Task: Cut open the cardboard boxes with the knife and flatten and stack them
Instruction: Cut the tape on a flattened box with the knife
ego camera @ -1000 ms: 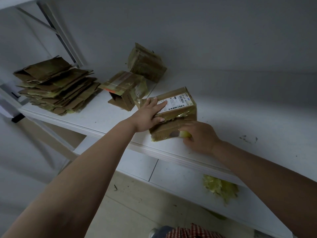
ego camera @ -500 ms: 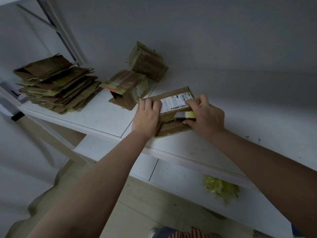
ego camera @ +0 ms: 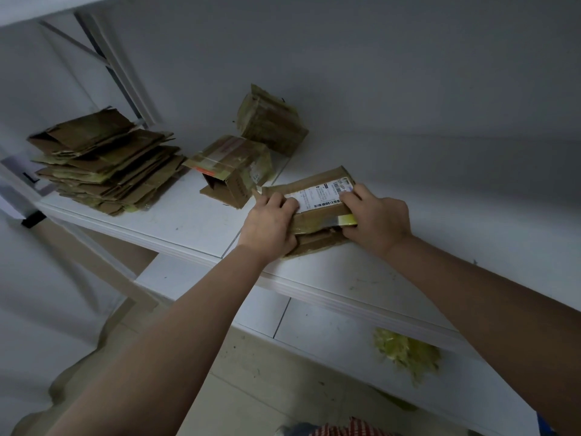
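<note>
A brown cardboard box with a white shipping label lies squashed low on the white shelf top, near its front edge. My left hand presses on the box's left end, fingers laid over its top. My right hand is at the right end, fingers on the label's edge. It grips a knife with a yellow handle, held flat against the box's near side. A stack of flattened boxes sits at the far left of the shelf.
Two more boxes stand behind: one open-ended and taped, one tilted against the wall. A heap of yellowish tape scraps lies on the lower shelf. A metal frame post rises at the back left.
My right hand has come up from the box's near bottom edge to its right end with the knife. My left hand has shifted onto the left end, and the box now sits lower.
</note>
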The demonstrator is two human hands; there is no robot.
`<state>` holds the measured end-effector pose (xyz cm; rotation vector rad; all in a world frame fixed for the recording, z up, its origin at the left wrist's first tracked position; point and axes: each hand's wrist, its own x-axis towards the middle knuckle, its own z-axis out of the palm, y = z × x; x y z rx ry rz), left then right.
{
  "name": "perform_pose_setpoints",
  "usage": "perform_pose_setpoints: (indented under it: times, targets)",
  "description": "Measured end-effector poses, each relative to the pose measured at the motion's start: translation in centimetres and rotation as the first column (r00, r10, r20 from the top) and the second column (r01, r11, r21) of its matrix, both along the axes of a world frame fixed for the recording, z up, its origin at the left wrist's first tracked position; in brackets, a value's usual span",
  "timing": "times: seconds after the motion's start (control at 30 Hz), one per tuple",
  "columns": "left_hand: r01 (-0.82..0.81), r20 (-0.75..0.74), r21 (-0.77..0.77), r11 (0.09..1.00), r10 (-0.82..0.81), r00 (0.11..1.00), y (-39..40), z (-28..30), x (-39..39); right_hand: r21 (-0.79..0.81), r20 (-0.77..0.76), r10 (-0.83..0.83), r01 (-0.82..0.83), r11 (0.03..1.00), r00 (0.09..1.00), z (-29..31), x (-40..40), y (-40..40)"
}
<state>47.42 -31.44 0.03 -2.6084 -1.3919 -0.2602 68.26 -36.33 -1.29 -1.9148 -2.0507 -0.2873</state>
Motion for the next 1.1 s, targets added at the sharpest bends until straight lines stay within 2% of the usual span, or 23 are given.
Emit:
perform_pose_setpoints:
  times: [0.17, 0.37, 0.53, 0.6, 0.7, 0.77, 0.83, 0.97, 1.1]
  targets:
    - [0.016, -0.007, -0.053, 0.998, -0.016, 1.0, -0.3, 0.9, 0.2, 0.015, -0.041, 0.017, -0.016, 1.0, 0.999, 0.1, 0.7, 0.0]
    - [0.009, -0.099, -0.137, 0.991, -0.022, 0.995, -0.4, 2.3, 0.4, 0.008, -0.088, 0.021, -0.021, 1.0, 0.996, 0.9, 0.8, -0.3]
    - [0.041, -0.138, -0.233, 0.972, -0.075, 0.988, -0.8, 3.3, 0.4, -0.031, -0.166, -0.06, 0.055, 0.998, 0.984, 1.7, 1.9, -0.3]
    - [0.043, -0.028, -0.305, 0.952, -0.054, 0.998, -0.4, 3.8, -0.2, -0.058, -0.232, -0.087, 0.075, 0.995, 0.969, 1.9, 2.2, -0.2]
    - [0.071, 0.282, -0.403, 0.913, 0.05, 0.958, 0.4, 4.0, -1.5, -0.041, -0.349, -0.152, 0.147, 0.988, 0.925, 2.2, 2.6, 0.3]
    - [0.094, 0.436, -0.389, 0.916, 0.094, 0.895, 0.4, 3.2, -1.9, -0.005, -0.401, -0.162, 0.175, 0.985, 0.901, 2.3, 2.5, 0.7]
    - [0.11, 0.526, -0.319, 0.941, 0.079, 0.847, 0.2, 2.0, -1.9, 0.043, -0.385, -0.137, 0.166, 0.985, 0.913, 1.9, 2.0, 0.8]
    - [0.106, 0.556, -0.186, 0.977, 0.015, 0.831, 0.5, -0.6, -1.8, 0.117, -0.3, -0.088, 0.129, 0.985, 0.95, 0.3, 1.8, 0.3]
    - [-0.041, 0.497, -0.269, 0.962, 0.175, 0.85, -0.3, -2.3, -0.8, 0.069, -0.335, -0.115, 0.146, 0.987, 0.935, -0.8, 0.8, 0.0]
